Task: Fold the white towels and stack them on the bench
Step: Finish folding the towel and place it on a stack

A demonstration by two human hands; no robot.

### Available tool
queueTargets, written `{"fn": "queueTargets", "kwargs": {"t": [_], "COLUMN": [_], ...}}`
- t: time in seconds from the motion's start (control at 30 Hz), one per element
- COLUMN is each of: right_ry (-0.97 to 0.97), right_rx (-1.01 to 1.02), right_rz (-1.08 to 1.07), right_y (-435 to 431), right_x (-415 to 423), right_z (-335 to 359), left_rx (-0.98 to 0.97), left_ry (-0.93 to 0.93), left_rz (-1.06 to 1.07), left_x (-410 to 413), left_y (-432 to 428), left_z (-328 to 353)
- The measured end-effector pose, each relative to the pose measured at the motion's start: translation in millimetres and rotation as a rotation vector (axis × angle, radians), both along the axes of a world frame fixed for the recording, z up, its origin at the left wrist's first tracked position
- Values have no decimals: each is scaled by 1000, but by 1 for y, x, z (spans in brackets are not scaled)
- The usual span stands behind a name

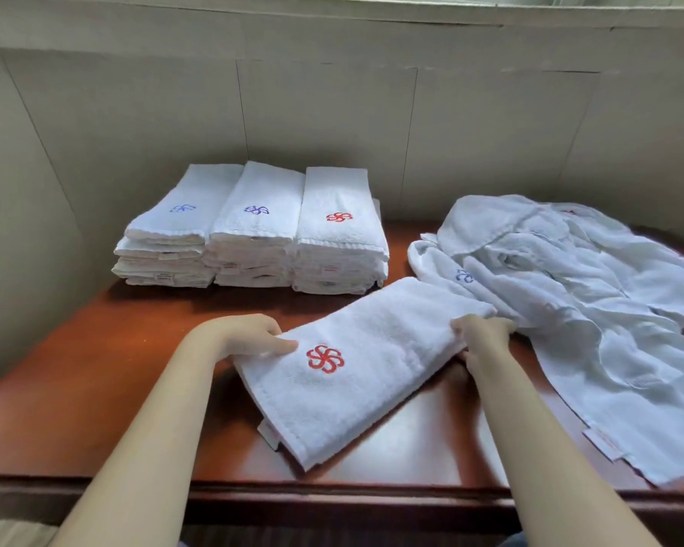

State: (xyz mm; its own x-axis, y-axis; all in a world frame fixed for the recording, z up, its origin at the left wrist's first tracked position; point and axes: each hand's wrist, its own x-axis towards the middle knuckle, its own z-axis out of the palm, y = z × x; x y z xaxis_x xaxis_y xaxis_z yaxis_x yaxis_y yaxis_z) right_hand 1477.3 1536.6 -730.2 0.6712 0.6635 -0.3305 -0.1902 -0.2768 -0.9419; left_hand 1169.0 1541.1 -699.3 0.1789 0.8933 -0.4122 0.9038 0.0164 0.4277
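A glossy reddish-brown wooden counter point(95, 388) runs along a pale panelled wall point(332, 124). On its right side lies a loose heap of unfolded white terry towels point(593, 309), one end trailing to the front edge; these look like the work still left. At the back, against the wall, three neat stacks of folded white towels point(253, 234) stand side by side and touching, two topped with a blue embroidered emblem and one with a red; that part appears done, perhaps more than half of the job. In front, slightly askew, is the folded white towel with a red pinwheel emblem point(352, 369), near the heap. The left hand point(249, 335) pinches its left edge, and the right hand point(480, 329) grips its right edge, fingers tucked beneath. It seems ready to go onto a stack.
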Motion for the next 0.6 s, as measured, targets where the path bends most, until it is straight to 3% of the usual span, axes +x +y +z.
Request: {"fn": "queueTargets", "kwargs": {"t": [0.2, 0.27, 0.33, 0.43, 0.5, 0.6], "right_ry": [-434, -743, -1071, -1358, -1429, -1413], "right_rx": [-95, -237, -223, 142, 266, -51], "right_rz": [77, 21, 40, 249, 469, 823], "right_y": [-3, -9, -17, -20, -18, -11], "right_x": [2, -2, -13, -47, -66, -61], "right_z": [-4, 3, 10, 16, 13, -9], "left_rx": [-93, -88, -28, 87, 118, 137], "left_ry": [-7, 9, 2, -138, -199, -143], "left_rz": [-3, -18, -27, 18, 42, -1], "left_x": [-8, -9, -6, 6, 12, 14], "left_y": [-3, -3, -1, 3, 6, 8], "left_z": [-3, -3, -4, -10, -16, -22]}}
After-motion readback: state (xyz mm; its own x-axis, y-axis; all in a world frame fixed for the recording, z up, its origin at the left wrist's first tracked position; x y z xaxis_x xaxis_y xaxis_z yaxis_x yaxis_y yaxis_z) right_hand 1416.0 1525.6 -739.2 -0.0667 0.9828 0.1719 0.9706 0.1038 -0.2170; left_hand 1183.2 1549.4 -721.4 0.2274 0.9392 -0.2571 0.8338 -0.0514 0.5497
